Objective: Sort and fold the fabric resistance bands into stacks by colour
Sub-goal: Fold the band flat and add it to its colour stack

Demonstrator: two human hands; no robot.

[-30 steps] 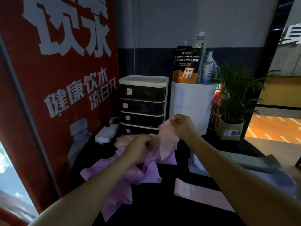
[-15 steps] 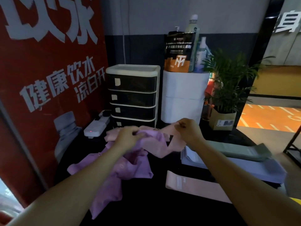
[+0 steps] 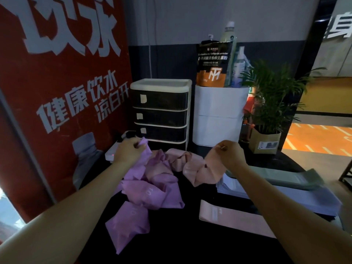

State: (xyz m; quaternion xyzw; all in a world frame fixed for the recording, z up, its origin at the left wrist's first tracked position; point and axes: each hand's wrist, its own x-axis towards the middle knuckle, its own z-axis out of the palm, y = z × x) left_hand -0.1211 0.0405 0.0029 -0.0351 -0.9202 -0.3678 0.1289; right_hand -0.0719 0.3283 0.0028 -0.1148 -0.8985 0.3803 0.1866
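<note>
Red poster (image 3: 62,88) on far left. Power strip (image 3: 112,152) below it at table edge. Left hand (image 3: 127,151) raised over the black table (image 3: 181,244), fingers curled round an end of a purple band (image 3: 141,162). Purple pile (image 3: 144,195) hangs and sprawls under that hand, crumpled, unfolded, reaching down toward the near edge. Drawer unit (image 3: 161,111) behind the pile. Pink band (image 3: 192,166) twisted, strung between the pile and the right hand (image 3: 230,154), which pinches its right end, fingers closed on the fabric. White bin (image 3: 219,115) behind, with pouch (image 3: 213,65) and bottle (image 3: 228,44) on top. Folded pink band (image 3: 232,219) lies flat on the table below the right forearm. Grey-blue stack (image 3: 285,199) right of it, partly hidden by the arm; green stack (image 3: 289,178) just behind, touching. Potted plant (image 3: 270,103) at back right.
</note>
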